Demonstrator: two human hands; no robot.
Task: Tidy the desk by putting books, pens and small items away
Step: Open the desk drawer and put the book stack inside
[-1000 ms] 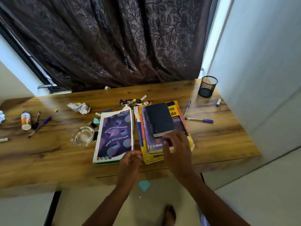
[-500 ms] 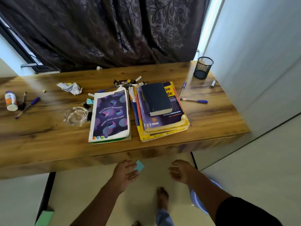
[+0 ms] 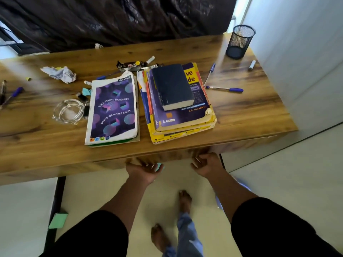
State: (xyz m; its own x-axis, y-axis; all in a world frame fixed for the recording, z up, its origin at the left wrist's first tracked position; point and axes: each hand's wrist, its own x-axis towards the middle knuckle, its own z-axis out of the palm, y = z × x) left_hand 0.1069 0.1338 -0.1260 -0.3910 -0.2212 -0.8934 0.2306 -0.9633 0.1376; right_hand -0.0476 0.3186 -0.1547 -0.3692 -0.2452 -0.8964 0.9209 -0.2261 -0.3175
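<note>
Bench (image 3: 241, 115): a wooden top with strong grain and dark knots is seen, set into the room's corner; a black leg (image 3: 55, 197) is visible beneath its left part.
Curtain (image 3: 120, 17): dark, patterned fabric is hung behind the bench, across most of the back.
Window (image 3: 7, 39): a dark frame with bright daylight is glimpsed at the far left, beside the curtain.
Wall (image 3: 306, 52): a pale, plain surface is met by the bench on the right.
Floor (image 3: 185, 180): pale, cream-coloured flooring is shown below the bench edge.
Light: daylight is cast in soft streaks across the wood.
</note>
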